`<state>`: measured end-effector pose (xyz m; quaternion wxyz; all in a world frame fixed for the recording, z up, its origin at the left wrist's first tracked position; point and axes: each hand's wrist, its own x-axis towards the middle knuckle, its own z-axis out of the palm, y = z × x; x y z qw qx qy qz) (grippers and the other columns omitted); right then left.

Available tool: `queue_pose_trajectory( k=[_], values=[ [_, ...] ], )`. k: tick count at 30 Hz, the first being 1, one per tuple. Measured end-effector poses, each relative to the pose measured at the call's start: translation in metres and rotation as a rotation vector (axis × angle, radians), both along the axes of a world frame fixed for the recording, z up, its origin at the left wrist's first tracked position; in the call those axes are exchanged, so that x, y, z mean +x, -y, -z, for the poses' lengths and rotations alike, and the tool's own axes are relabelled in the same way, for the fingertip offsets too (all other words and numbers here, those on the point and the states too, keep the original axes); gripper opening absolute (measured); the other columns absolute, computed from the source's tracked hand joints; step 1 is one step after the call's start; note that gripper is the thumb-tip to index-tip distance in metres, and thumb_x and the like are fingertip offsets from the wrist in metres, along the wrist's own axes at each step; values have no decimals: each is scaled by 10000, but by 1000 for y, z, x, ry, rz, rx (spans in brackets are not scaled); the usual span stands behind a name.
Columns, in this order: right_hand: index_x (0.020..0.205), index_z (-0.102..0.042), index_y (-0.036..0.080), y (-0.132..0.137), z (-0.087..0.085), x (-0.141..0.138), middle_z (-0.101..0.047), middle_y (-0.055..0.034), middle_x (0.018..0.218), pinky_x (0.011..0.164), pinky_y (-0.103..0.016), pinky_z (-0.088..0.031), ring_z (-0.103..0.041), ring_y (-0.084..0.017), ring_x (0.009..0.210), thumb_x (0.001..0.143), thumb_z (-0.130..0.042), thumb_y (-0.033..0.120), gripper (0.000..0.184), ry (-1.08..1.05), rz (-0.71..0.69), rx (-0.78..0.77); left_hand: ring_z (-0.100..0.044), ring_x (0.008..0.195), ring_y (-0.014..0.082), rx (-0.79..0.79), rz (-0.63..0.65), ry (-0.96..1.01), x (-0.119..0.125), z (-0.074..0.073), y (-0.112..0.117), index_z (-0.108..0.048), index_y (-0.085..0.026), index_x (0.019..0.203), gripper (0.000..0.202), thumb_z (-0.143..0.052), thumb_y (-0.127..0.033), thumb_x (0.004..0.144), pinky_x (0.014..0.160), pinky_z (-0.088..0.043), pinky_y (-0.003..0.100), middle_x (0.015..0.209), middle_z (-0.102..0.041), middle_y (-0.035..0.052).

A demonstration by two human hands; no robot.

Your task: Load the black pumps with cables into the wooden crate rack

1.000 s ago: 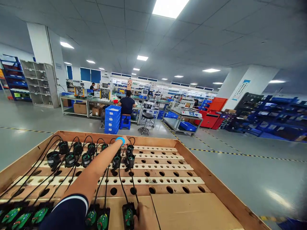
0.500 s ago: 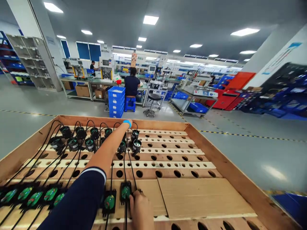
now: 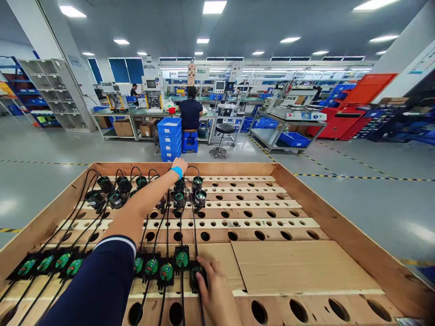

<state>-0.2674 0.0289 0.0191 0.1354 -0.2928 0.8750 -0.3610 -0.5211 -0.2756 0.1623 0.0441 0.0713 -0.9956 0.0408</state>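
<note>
A large wooden crate [image 3: 343, 235] holds perforated wooden slats [image 3: 258, 222]. Black cylindrical parts [image 3: 200, 197] stand in the far holes, each joined by a black cable [image 3: 194, 226] to a black module with a green board [image 3: 182, 259] in the near row. My left arm stretches far across the crate. My left hand [image 3: 179, 165], with a blue wristband, is over the cylinders by the far wall, its fingers hidden. My right hand [image 3: 213, 286] is closed on the rightmost black module [image 3: 196, 273], at the end of the near row on a cardboard sheet.
A loose cardboard sheet [image 3: 299, 267] covers the crate's right middle. Beyond the crate is grey floor with yellow-black tape, stacked blue bins [image 3: 169, 139], a stool [image 3: 221, 139], workbenches and a seated person [image 3: 190, 113] with their back turned. Shelving stands at the far left.
The view has tipped down and shows more of the near row. My right hand has set its module at the right end of the row. My left hand stays at the far cylinders.
</note>
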Motion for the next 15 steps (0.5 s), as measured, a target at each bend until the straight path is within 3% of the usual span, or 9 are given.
queue_pose_trajectory(
  k=[2,4,7,10,12,15],
  values=[
    [1449,-436,187,-14,6,-6,-417,-118,1450,1153,-401,-342,-394,-232,1343,892,-487,248,562,-6,-60,-39,-415,1263,334,-64,70,-109,47,-6,-6,-540,-17,1297,444,-287,-68,936,1056,-311,472,1307,-524,239],
    [1486,-382,185,-22,14,-9,-347,-99,1532,1205,-391,-272,-304,-217,1418,810,-573,219,703,9,-139,-74,-445,1199,311,-95,139,-239,108,-1,-12,-517,-97,1334,420,-316,-183,974,1015,-356,451,1278,-542,169],
    [1470,-405,163,-24,24,-15,-399,-108,1513,1214,-387,-256,-326,-202,1415,787,-593,203,710,34,-183,-127,-498,1133,261,49,130,-305,208,29,-23,-515,-160,1352,436,-348,-347,995,1006,-406,410,1249,-567,118],
    [1446,-423,155,-22,25,-34,-444,-119,1480,1193,-371,-291,-381,-201,1387,851,-582,303,633,26,-124,-203,-417,1335,228,318,149,-102,287,71,-38,-387,-198,1489,625,-452,-510,952,1165,-319,359,1449,-482,96],
    [1397,-453,113,-19,19,-52,-505,-155,1414,1130,-346,-369,-479,-206,1305,938,-473,376,530,-9,39,-183,-288,1459,217,479,180,63,318,94,-51,-256,-291,1561,825,-575,-596,864,1238,-222,362,1581,-341,32],
    [1160,-596,68,-13,4,-65,-646,-199,1140,965,-405,-472,-621,-272,1070,988,-356,385,434,-55,238,-36,-126,1529,211,624,213,197,331,114,-74,-201,-349,1575,925,-659,-568,802,1281,-91,385,1643,-193,-18]
  ],
)
